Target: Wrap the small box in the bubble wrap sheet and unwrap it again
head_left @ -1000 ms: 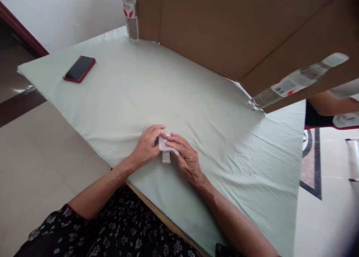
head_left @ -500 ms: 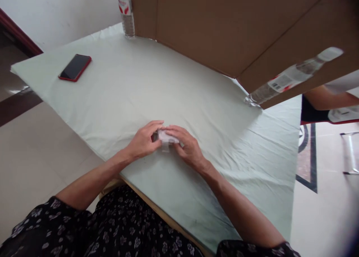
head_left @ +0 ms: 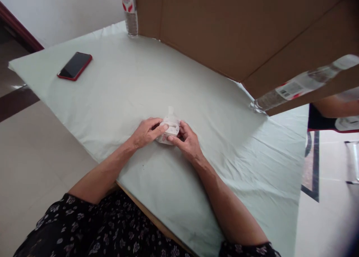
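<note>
Between my two hands is a small white packet with red and dark print on its near side. A pale, see-through strip sticks up from its far edge. My left hand grips the packet's left side, thumb lying across the top. On the right, my right hand holds the other side, its thumb at the near edge and its fingers curled behind. Part of the packet is hidden by the fingers. It is held at the table's near side, over the pale green cloth.
A phone in a red case lies at the far left. One water bottle stands upright by a large brown cardboard panel; another bottle is in front of the panel at right. Another person's arm shows beyond.
The packet has been turned in my hands: its strip pointed toward me and now points away. Printing shows on the near side. My left thumb has moved onto its top.
</note>
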`<state>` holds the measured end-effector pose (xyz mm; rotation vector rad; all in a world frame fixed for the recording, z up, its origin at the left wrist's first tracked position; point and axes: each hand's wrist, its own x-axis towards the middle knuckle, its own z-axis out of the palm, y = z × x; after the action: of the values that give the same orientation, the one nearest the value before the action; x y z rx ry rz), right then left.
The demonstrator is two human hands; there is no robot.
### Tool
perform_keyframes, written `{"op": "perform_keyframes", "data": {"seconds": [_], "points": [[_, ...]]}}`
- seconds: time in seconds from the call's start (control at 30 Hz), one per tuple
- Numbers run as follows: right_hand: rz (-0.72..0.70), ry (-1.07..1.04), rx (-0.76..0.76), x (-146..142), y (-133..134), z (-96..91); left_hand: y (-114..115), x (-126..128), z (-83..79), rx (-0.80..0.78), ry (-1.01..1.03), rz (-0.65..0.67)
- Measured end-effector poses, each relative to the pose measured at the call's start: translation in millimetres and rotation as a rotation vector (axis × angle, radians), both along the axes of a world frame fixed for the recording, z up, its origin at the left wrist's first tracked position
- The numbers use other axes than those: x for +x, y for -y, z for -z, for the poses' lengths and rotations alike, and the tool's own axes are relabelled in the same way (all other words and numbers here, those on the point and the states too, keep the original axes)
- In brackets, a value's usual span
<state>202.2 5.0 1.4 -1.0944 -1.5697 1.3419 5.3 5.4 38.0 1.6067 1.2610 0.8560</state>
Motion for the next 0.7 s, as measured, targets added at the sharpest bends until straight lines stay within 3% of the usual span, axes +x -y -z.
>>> {"op": "perform_keyframes", "data": {"seconds": [0.1, 0.17, 0.4, 0.5, 0.7], "points": [[0.006, -0.049, -0.039, 0, 2, -3.0, 2, -3, -2.0, -0.202, 0.289, 0.12], [0.021, 0.004, -0.006, 1, 2, -2.5, 2, -2, -1.1, -0.255, 0.371, 0.135], [0.204, 0.283, 0.283, 13, 4, -2.0, 2, -3, 17.5, -0.272, 0.399, 0.111], [0.161, 0.324, 0.369, 14, 4, -3.3, 2, -4, 20.8, -0.254, 0.396, 0.122], [0.02, 0.317, 0.329, 11, -4, 1.0, 3, -3, 15.5, -0.236, 0.386, 0.141]]}}
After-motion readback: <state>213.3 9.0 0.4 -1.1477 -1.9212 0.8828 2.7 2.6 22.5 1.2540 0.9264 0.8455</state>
